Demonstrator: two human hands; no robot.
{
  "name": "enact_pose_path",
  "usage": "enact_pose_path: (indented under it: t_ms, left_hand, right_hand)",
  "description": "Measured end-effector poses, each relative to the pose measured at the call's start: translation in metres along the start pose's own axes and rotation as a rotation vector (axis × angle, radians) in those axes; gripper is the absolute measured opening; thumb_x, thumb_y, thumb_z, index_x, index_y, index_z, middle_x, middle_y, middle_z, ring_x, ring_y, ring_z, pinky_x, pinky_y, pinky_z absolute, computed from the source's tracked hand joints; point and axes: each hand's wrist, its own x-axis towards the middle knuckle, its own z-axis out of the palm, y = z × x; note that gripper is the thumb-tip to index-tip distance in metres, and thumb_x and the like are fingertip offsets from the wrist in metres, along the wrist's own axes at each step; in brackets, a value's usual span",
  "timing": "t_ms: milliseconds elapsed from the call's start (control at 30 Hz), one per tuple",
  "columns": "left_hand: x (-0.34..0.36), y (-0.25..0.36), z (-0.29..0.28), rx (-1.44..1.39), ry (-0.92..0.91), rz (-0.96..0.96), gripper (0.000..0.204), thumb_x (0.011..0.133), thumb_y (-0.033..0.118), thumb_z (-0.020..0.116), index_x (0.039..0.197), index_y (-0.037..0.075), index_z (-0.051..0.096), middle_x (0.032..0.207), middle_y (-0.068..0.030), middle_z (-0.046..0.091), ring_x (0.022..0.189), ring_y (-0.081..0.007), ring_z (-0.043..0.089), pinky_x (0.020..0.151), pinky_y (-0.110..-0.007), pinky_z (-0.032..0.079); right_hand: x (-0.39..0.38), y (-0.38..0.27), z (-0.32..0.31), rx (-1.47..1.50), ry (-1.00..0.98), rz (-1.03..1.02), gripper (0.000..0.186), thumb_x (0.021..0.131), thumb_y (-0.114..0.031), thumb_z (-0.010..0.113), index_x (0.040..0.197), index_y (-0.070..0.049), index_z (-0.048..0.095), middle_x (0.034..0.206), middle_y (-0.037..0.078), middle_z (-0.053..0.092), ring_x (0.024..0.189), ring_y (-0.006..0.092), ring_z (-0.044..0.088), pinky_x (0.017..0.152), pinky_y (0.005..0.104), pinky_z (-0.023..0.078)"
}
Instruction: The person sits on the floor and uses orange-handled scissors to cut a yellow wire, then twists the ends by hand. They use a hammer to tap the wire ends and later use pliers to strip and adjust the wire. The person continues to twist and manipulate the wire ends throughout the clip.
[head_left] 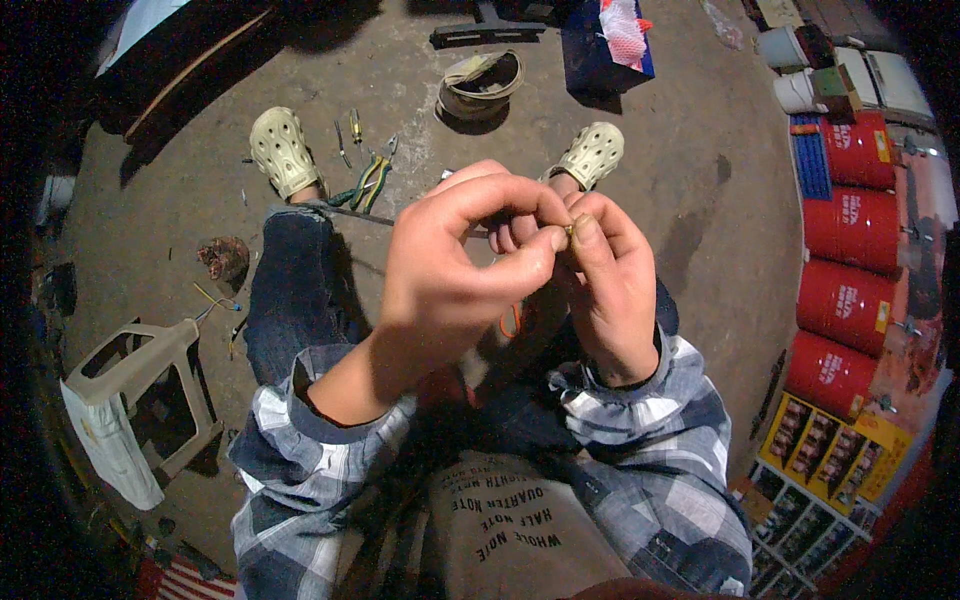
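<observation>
My left hand [430, 262] and my right hand [618, 290] meet in front of me, above my lap. Both thumbs and forefingers pinch a tiny brass-coloured piece [569, 230], mostly covered by the fingertips. The other fingers of my left hand curl inward, and whether they hold anything is hidden. A thin dark strip or cable [358, 214] runs from near my left knee to behind my left hand. Below the hands, an orange loop-shaped handle [510, 320] shows between my legs.
Pliers with green-yellow handles [372, 182] and a yellow-handled screwdriver [355, 126] lie on the floor by my left shoe [285, 152]. Ahead stand a round bucket-like container [480, 92] and a blue box [600, 72]. Red drums [850, 228] line the right; a plastic chair [190, 385] is left.
</observation>
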Motion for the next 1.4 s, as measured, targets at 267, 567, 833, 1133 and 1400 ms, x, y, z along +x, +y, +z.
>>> enact_pose_path:
  t_ms: [267, 567, 833, 1133, 1400]
  left_hand:
    - [0.001, -0.008, -0.003, -0.061, -0.045, -0.118, 0.011, 0.078, 0.0, 0.063, 0.088, -0.001, 0.064, 0.084, -0.0024, 0.056, 0.079, -0.0086, 0.051, 0.07, -0.021, 0.039]
    - [0.001, -0.013, -0.001, -0.163, -0.001, -0.195, 0.009, 0.081, 0.006, 0.065, 0.088, 0.001, 0.065, 0.08, 0.002, 0.057, 0.072, -0.0045, 0.05, 0.065, -0.019, 0.04]
    - [0.004, -0.029, -0.001, -0.207, 0.054, -0.217, 0.012, 0.083, 0.011, 0.065, 0.089, 0.0, 0.066, 0.077, 0.0021, 0.061, 0.073, -0.0041, 0.053, 0.065, -0.02, 0.043]
    - [0.015, -0.102, -0.022, 0.364, 0.128, -0.036, 0.021, 0.082, 0.017, 0.061, 0.098, 0.004, 0.064, 0.091, -0.0089, 0.066, 0.083, -0.0183, 0.062, 0.074, -0.028, 0.047]
    - [-0.038, -0.275, -0.012, 0.975, 0.181, -0.103, 0.019, 0.079, 0.021, 0.062, 0.088, 0.004, 0.062, 0.087, -0.0124, 0.06, 0.092, -0.03, 0.055, 0.085, -0.043, 0.04]
  right_hand:
    - [0.004, -0.002, 0.005, 0.029, 0.12, 0.107, 0.015, 0.092, -0.021, 0.056, 0.089, -0.006, 0.055, 0.071, -0.006, 0.048, 0.06, 0.0017, 0.04, 0.051, 0.0179, 0.031]
    - [0.007, 0.004, -0.003, 0.059, 0.098, 0.101, 0.014, 0.089, -0.019, 0.059, 0.094, -0.006, 0.056, 0.076, -0.005, 0.051, 0.061, 0.0012, 0.042, 0.05, 0.0172, 0.03]
    - [0.021, 0.016, -0.014, 0.08, 0.047, 0.131, 0.015, 0.087, -0.015, 0.062, 0.096, -0.004, 0.058, 0.075, -0.005, 0.052, 0.063, 0.0018, 0.044, 0.053, 0.0183, 0.032]
    - [0.052, 0.068, -0.032, 0.163, 0.015, 0.24, 0.014, 0.089, -0.017, 0.06, 0.094, -0.004, 0.058, 0.069, -0.005, 0.046, 0.057, 0.0044, 0.039, 0.05, 0.0192, 0.03]
    - [0.1, 0.223, -0.089, -0.184, 0.265, 0.39, 0.022, 0.085, -0.022, 0.065, 0.095, -0.003, 0.059, 0.075, -0.001, 0.054, 0.061, 0.0066, 0.046, 0.053, 0.0208, 0.036]
